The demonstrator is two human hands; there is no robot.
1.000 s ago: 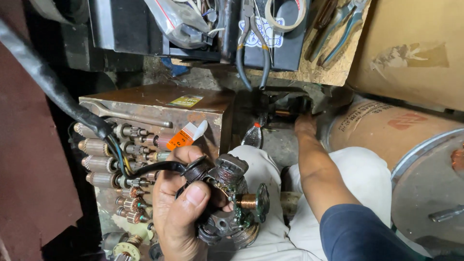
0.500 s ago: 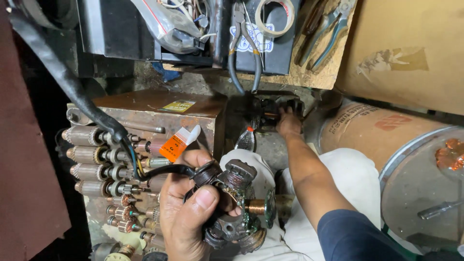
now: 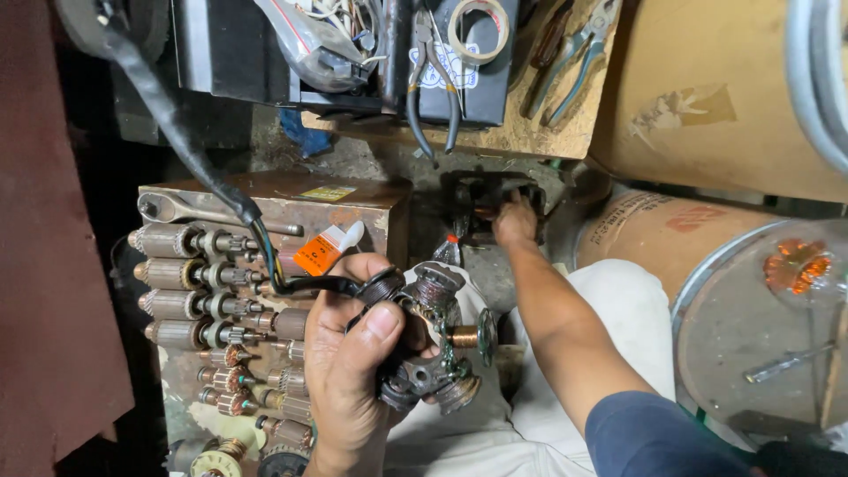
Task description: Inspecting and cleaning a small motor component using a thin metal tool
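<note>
My left hand (image 3: 349, 371) grips a small motor part (image 3: 437, 340) with copper windings and a black ring, held above my white-clad lap. A black cable (image 3: 190, 146) runs from it up to the top left. My right hand (image 3: 515, 221) reaches forward into a dark recess (image 3: 490, 196) under the wooden shelf, its fingers on something there that I cannot make out. Whether it grips anything is hidden.
A rusty metal box (image 3: 291, 199) at left carries several motor armatures (image 3: 181, 274), a wrench (image 3: 190, 210) and an orange-labelled tube (image 3: 327, 247). Pliers (image 3: 433, 79), tape roll (image 3: 477, 26) and cutters (image 3: 574, 53) lie on the shelf. A cardboard drum (image 3: 707, 256) stands at right.
My right hand has stayed in the recess. My left hand keeps hold of the motor part. The view has shifted slightly, nothing else moved.
</note>
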